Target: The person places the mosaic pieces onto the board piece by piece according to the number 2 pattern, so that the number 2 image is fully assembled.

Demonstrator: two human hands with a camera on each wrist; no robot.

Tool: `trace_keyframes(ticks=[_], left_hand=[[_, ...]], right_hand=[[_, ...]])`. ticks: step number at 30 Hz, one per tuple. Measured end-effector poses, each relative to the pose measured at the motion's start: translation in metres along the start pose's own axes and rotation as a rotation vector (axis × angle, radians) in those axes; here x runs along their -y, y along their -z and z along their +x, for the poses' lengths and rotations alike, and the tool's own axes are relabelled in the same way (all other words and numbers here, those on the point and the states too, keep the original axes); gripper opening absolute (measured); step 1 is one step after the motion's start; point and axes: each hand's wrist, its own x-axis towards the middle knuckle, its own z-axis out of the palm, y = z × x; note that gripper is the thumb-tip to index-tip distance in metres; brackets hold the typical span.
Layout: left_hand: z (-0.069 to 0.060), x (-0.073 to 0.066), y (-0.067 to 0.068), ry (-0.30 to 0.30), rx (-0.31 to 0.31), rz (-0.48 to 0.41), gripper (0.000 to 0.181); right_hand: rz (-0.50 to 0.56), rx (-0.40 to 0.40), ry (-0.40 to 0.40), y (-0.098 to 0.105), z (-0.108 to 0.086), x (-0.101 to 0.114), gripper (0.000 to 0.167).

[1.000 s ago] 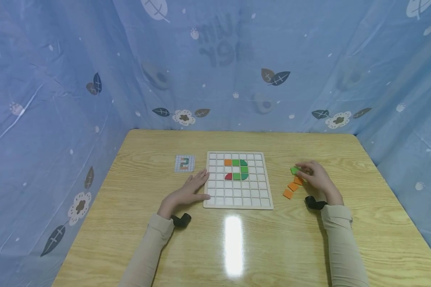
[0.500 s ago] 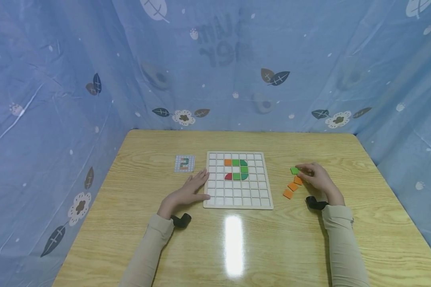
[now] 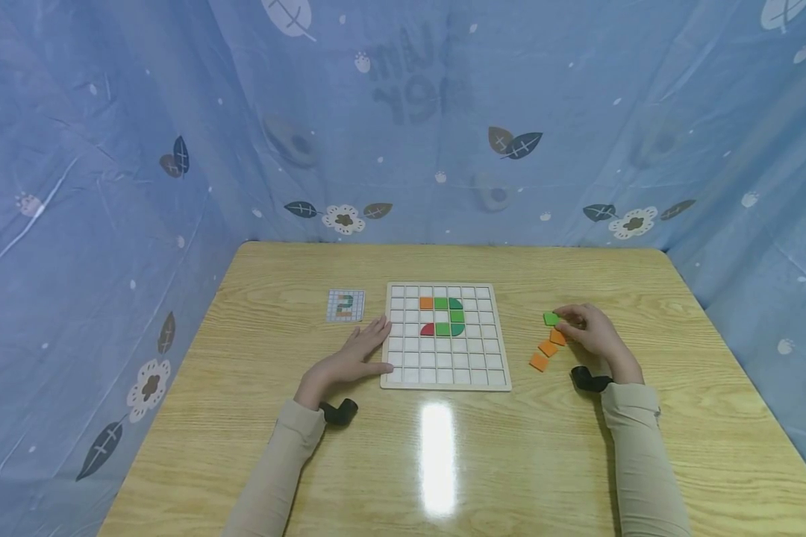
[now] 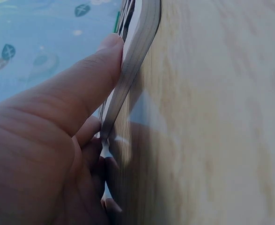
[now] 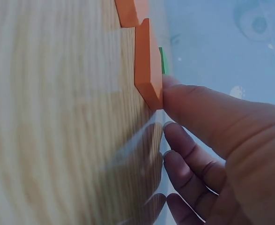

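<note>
The white gridded board (image 3: 443,362) lies mid-table, bearing orange, green and red pieces that form a curved shape. Against its left edge rests my left hand (image 3: 351,361), fingers spread and thumb on the rim; the left wrist view shows the thumb (image 4: 81,86) touching the board's edge (image 4: 139,51). My right hand (image 3: 598,333) is at the loose tiles on the right, with fingertips beside the green tile (image 3: 551,319) and the thumb at the nearest orange tile (image 3: 557,337). In the right wrist view the thumb (image 5: 207,110) touches an orange tile (image 5: 147,65), the other fingers loosely bent.
Left of the board lies a small pattern card (image 3: 345,306). Two more orange tiles (image 3: 548,348) lie in a slanting row below the right hand's thumb. Black wrist devices (image 3: 339,412) sit at both wrists. A blue patterned curtain (image 3: 403,149) surrounds the table's back and sides.
Since a second ago, the right thumb and fingers have shifted very slightly around the green and orange tiles. The left hand and the board have stayed where they were.
</note>
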Motion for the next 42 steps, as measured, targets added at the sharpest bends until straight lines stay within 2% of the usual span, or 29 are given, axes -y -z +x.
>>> trace_keyframes(ticks=[9, 28, 42], left_hand=[[0.000, 0.001, 0.000, -0.001, -0.001, -0.001, 0.085], [-0.001, -0.002, 0.001, 0.012, 0.019, 0.000, 0.084], [0.000, -0.002, 0.001, 0.011, 0.013, 0.001, 0.084]], right_hand=[[-0.022, -0.028, 0.005, -0.002, 0.001, 0.002, 0.032], [0.003, -0.037, -0.021, -0.004, 0.000, 0.010, 0.035], [-0.011, -0.051, 0.025, -0.011, 0.008, 0.028, 0.032]])
